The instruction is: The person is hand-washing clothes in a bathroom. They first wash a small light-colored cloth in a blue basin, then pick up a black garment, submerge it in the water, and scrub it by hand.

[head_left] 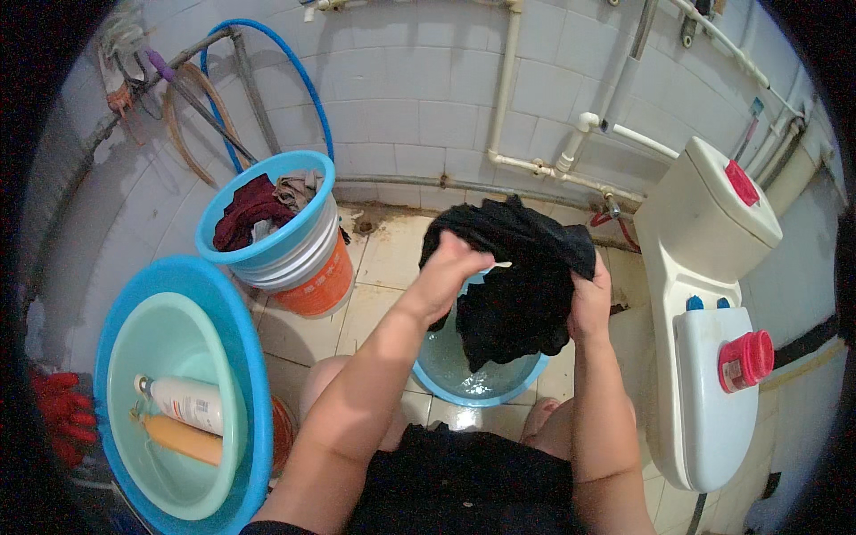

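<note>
On your left you have a large blue tub (239, 357) holding a pale green basin (152, 330) with 2 bottles (183, 419). Behind it, stacked buckets (303, 259) hold dark red clothes (250, 209). On your right stands a white toilet (713, 357), a red cap (747, 359) on its lid.

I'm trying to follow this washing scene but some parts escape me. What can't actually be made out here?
All in the head view:
- Blue basin: mostly covered by the black garment held over it by the left hand and right hand.
- Right hand's fingertips: buried in the cloth.
- Clothes in the bucket: heaped, single pieces unclear.
- Red thing at the left rim: cut off and dark.
- Bottles in the green tub: print too small.
</note>
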Available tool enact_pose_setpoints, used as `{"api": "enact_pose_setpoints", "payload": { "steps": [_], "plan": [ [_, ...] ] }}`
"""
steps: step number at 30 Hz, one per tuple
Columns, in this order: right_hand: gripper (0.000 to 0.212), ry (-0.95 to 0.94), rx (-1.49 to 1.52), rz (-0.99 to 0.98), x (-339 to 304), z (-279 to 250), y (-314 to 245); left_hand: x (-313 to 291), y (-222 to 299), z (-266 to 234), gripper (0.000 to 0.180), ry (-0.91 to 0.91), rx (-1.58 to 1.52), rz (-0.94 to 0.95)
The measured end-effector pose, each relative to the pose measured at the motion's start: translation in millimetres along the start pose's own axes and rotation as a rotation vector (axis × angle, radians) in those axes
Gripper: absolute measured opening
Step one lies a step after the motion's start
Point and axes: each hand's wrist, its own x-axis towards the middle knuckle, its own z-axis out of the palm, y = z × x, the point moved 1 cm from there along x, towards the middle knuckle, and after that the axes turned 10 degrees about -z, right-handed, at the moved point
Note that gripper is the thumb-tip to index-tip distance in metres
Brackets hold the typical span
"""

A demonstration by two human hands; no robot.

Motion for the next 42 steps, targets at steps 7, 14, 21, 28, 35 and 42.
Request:
{"api": "enact_pose_setpoints", "payload": {
  "steps": [7,14,21,28,35,42],
  "plan": [
    [0.03,0.048,0.06,-0.039,0.7,-15.1,-1.0,19.9,-63.1,3.0,0.085,-0.171,1.031,-0.097],
    [0.027,0.161,0.06,-0.004,8.1,-34.9,-23.1,28.6,-90.1,-5.1,0.048,-0.125,1.145,0.049],
    [0.028,0.309,-0.023,0.072,16.6,-42.9,-25.5,15.5,-63.5,-4.0,0.026,0.174,0.887,0.134],
    [0.028,0.317,-0.325,0.232,17.9,-49.5,29.4,13.9,-27.5,4.1,0.024,0.067,-0.229,-0.174],
    [0.04,-0.094,-1.006,0.226,-8.7,-46.8,87.8,29.0,-46.3,0.7,0.022,0.164,-0.726,-0.427],
    [0.043,-0.757,-1.048,0.412,-51.7,5.5,34.2,30.6,-54.1,-8.2,0.022,0.06,-0.866,-0.353]
  ]
}}
